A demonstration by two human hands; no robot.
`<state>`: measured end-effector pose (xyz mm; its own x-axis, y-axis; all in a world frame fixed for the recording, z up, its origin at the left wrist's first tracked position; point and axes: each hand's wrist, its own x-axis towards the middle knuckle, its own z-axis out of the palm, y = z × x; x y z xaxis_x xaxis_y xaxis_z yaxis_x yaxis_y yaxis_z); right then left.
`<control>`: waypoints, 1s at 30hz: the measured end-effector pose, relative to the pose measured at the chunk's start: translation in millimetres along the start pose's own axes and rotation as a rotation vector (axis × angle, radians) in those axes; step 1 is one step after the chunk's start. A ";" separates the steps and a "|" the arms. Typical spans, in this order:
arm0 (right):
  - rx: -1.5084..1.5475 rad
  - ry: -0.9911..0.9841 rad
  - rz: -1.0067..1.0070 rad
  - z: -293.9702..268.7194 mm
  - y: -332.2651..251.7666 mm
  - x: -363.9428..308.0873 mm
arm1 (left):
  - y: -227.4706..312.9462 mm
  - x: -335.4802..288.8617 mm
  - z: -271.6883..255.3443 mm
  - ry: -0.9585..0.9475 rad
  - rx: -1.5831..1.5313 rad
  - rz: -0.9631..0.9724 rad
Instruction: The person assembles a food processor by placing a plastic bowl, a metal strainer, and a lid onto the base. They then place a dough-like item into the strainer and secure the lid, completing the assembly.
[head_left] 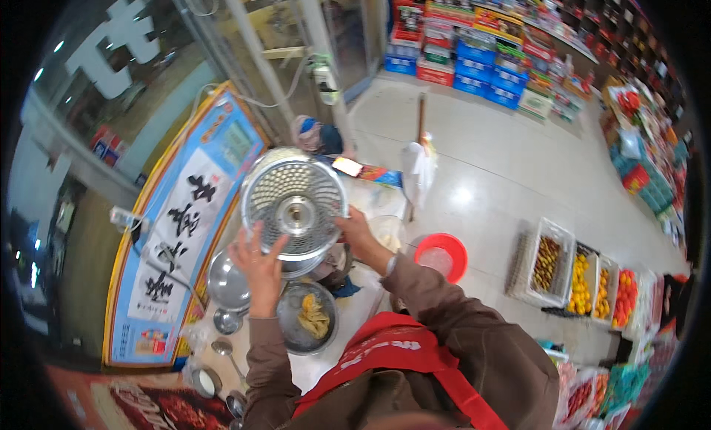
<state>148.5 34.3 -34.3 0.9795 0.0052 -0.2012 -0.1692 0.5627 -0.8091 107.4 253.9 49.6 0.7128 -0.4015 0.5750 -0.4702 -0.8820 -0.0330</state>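
Note:
A round silver steamer basket point(315, 182), perforated and with a round opening at its centre, sits at the upper end of the white table, between my two hands. My left hand point(259, 271) is at its near left rim, fingers spread against the metal. At the right rim, my right hand point(361, 237) grips the edge, its fingertips partly hidden. Just below the basket, another metal vessel point(300, 265) shows in part. Nearer to me, a dark round pan point(304, 341) contains a crumpled yellowish food piece point(314, 317).
Left of my left hand are a steel bowl point(228, 282), a smaller metal bowl point(227, 321) and a ladle point(222, 347). A blue-framed signboard point(152, 319) leans along the left. Across the table's right side are a red basin point(452, 246) and fruit crates point(554, 237) on the floor.

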 end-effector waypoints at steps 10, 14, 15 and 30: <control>0.060 -0.005 -0.036 -10.4 18.3 15.7 | -50.8 -47.5 30.4 -0.056 -0.516 -0.516; -0.101 0.036 0.017 -2.5 11.6 20.6 | -51.9 -35.6 52.0 0.008 -1.111 -0.840; -0.109 -0.027 0.000 -0.5 12.5 20.7 | -52.2 -33.8 54.0 0.034 -1.267 -0.867; -0.422 -0.164 0.218 32.3 -8.6 78.9 | -83.1 -13.5 71.6 0.180 -1.275 -1.144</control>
<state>230.7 56.5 -25.3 0.9151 0.2347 -0.3279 -0.3676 0.1513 -0.9176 174.1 314.9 -14.0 0.9334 0.3504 -0.0775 0.0472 0.0944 0.9944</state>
